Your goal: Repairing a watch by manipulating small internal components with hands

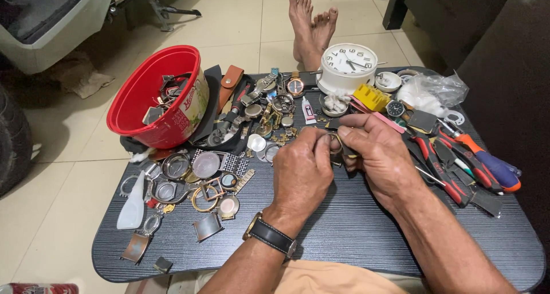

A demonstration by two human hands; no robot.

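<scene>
Both my hands meet over the middle of a dark lap table. My left hand and my right hand pinch a small round metal watch case between their fingertips; most of it is hidden by my fingers. My left wrist wears a wristwatch with a black strap. Loose watch cases, rings and glasses lie to the left of my hands. A pile of watches and bracelets sits just beyond them.
A red bucket tilted on its side holds watch parts at the back left. A white alarm clock stands at the back. Pliers and screwdrivers lie at the right edge. My bare feet rest on the tiled floor beyond.
</scene>
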